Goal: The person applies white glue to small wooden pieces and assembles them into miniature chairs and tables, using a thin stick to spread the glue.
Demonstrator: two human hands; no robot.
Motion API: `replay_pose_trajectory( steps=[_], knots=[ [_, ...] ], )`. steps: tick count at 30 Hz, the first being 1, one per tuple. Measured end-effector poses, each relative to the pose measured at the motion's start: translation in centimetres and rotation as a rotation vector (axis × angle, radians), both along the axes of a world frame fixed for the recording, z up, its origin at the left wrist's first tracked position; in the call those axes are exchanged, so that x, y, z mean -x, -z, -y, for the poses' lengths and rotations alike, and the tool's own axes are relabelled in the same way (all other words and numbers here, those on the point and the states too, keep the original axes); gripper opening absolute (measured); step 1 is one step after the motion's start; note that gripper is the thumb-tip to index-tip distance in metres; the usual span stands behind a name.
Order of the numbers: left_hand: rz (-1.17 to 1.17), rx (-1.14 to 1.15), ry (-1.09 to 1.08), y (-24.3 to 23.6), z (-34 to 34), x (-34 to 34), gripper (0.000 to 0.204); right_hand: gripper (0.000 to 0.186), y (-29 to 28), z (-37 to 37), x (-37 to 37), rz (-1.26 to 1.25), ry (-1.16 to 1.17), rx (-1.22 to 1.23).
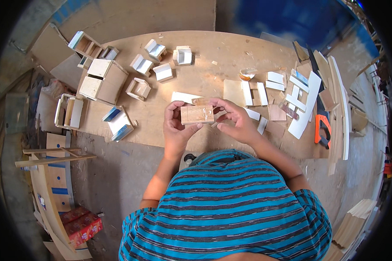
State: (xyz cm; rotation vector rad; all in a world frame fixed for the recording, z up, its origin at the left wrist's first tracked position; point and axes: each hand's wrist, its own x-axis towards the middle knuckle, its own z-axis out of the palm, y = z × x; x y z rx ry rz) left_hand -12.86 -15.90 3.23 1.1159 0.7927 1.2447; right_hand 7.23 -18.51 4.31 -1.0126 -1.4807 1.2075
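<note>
Above the front edge of the worktable I hold a small rectangular wooden piece (197, 115), its flat grained face showing with pale, glossy smears near its right end. My left hand (175, 130) is closed round the left end, thumb along the lower edge and fingers behind. My right hand (240, 125) has its fingers curled at the right end, the forefinger reaching behind the upper edge. Its thumb lies just off that end, and what lies under its fingertips is partly hidden. A white-faced strip (184, 97) lies on the table just behind the piece.
Several small wooden chair-like pieces (142, 65) and a larger box cabinet (103, 80) stand on the table's left. To the right lie white-faced strips (307, 106), a small frame (254, 93), a bowl (247, 74) and an orange-handled saw (322, 132). A red box (83, 228) sits at lower left.
</note>
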Motion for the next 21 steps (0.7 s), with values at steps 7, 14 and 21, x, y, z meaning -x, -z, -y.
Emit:
replay_pose_trajectory(
  steps=[7, 14, 21],
  knots=[
    [-0.073, -0.052, 0.045, 0.9, 0.0, 0.1, 0.076, 0.06, 0.3, 0.4, -1.1, -0.01, -0.019, 0.051],
    [-0.098, -0.025, -0.001, 0.6, -0.2, 0.8, 0.073, 0.048, 4.0, 0.7, -9.2, 0.02, 0.41, 0.313],
    [-0.133, -0.122, 0.085, -0.3, -0.4, -1.3, 0.072, 0.045, -2.7, 1.7, -3.4, 0.561, 0.217, -0.354]
  ],
)
